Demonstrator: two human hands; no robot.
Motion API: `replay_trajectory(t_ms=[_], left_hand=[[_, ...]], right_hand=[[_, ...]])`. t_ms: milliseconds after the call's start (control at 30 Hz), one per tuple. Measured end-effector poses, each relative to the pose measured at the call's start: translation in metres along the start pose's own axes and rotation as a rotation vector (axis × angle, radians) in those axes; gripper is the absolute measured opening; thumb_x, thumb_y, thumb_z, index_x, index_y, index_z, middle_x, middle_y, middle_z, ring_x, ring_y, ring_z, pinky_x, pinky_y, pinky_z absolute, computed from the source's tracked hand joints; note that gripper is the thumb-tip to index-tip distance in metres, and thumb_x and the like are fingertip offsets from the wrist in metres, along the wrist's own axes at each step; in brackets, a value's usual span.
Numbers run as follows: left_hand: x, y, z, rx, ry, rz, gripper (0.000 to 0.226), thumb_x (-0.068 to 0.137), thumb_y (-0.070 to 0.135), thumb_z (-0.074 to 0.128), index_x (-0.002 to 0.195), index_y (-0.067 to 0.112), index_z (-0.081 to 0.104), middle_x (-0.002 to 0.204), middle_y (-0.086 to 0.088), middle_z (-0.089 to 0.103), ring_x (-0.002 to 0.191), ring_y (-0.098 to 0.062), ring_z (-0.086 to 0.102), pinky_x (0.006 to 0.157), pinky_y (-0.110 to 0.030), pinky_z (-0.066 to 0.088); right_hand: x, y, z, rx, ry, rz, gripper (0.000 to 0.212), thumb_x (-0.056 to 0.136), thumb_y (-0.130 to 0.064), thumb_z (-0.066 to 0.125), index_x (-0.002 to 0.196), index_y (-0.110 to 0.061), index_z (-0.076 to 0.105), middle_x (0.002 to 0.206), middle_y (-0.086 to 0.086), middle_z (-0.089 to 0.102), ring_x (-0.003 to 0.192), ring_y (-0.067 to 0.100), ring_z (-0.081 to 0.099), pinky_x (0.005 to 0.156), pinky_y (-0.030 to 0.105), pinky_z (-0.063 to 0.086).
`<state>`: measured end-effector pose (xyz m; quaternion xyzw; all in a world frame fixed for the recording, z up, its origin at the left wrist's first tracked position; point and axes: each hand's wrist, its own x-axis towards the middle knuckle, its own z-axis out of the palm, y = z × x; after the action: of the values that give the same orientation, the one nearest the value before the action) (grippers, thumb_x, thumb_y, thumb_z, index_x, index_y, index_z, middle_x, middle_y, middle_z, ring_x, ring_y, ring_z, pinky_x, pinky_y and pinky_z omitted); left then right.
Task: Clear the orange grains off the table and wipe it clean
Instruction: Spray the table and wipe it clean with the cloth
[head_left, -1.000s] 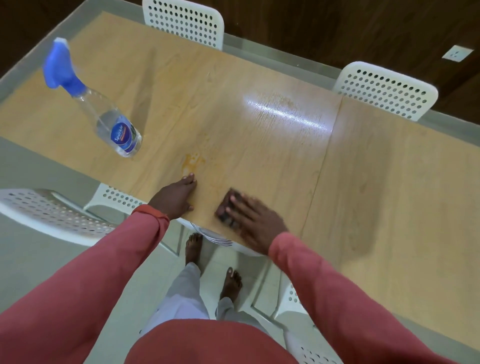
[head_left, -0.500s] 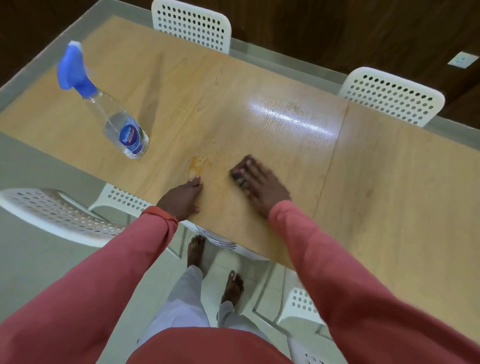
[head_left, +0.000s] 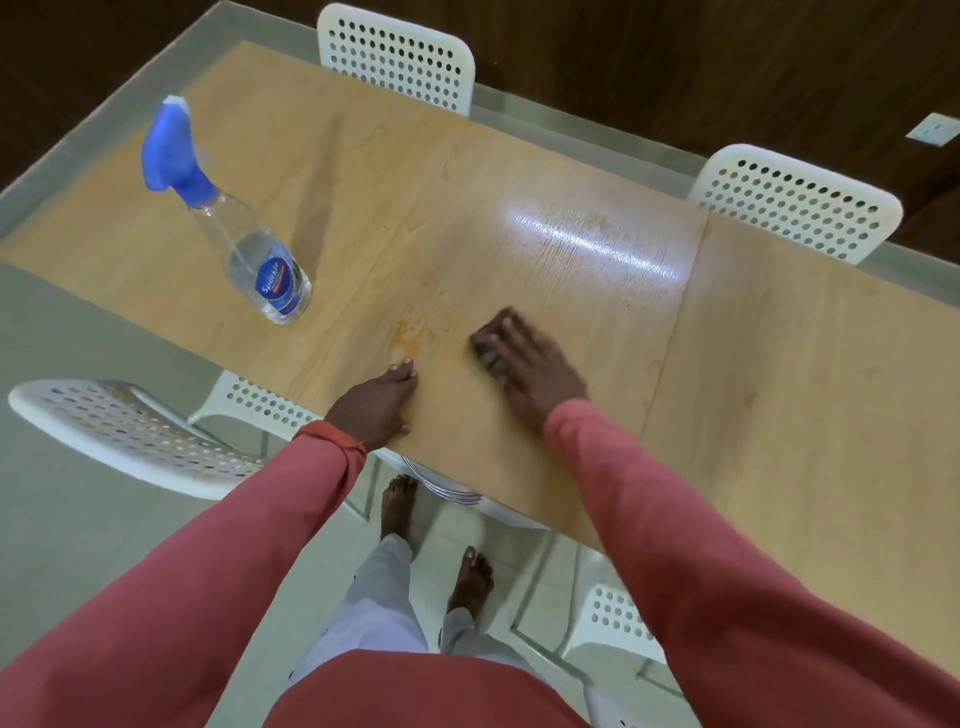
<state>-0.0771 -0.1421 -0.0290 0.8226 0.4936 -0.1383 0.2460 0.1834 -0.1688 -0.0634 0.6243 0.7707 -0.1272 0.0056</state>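
With our right hand (head_left: 535, 374) flat, fingers straight, pressing a dark cloth (head_left: 488, 351) on the bench (head_left: 779, 415), and our left hand (head_left: 376, 408) resting relaxed, empty, at the near edge, we should sweep left over the orange smear (head_left: 413, 333).

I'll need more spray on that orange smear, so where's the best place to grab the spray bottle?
Take the spray bottle round its narrow clear neck just under the blue trigger head, probably with the left hand, the nearer and free one. It stands upright with nothing close around it, so come in from the near table edge; the wider labelled body would fill the hand more.
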Motion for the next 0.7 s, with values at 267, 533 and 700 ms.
replay_trajectory(t_ms=[267, 533, 700], left_hand=[[0.000, -0.004, 0.002, -0.017, -0.005, 0.013, 0.079, 0.090, 0.019, 0.065, 0.154, 0.016, 0.020, 0.163, 0.005, 0.001, 0.149, -0.013, 0.011, 0.114, -0.036, 0.030], [-0.006, -0.021, 0.002, -0.155, 0.104, -0.035, 0.073, 0.087, 0.025, 0.069, 0.151, 0.021, 0.032, 0.160, 0.011, 0.017, 0.146, -0.009, 0.019, 0.114, -0.028, 0.023], [-0.017, -0.057, 0.000, -0.235, 0.203, -0.129, 0.076, 0.085, 0.029, 0.072, 0.150, 0.018, 0.033, 0.160, 0.008, 0.019, 0.147, -0.009, 0.018, 0.116, -0.028, 0.023]], right_hand=[[-0.102, 0.021, 0.018, -0.043, -0.012, -0.435, 0.055, 0.103, -0.037, 0.034, 0.156, -0.020, 0.034, 0.165, 0.006, 0.024, 0.154, 0.027, 0.014, 0.125, 0.044, 0.014], [0.016, 0.000, -0.003, 0.017, 0.031, 0.043, 0.073, 0.094, -0.055, 0.010, 0.158, -0.024, 0.024, 0.167, 0.005, 0.013, 0.155, 0.029, 0.008, 0.123, 0.048, 0.016], [-0.046, -0.071, 0.035, -0.025, 0.007, -0.468, 0.057, 0.101, -0.038, 0.038, 0.155, -0.020, 0.034, 0.164, 0.008, 0.026, 0.152, 0.032, 0.021, 0.123, 0.047, 0.020]])
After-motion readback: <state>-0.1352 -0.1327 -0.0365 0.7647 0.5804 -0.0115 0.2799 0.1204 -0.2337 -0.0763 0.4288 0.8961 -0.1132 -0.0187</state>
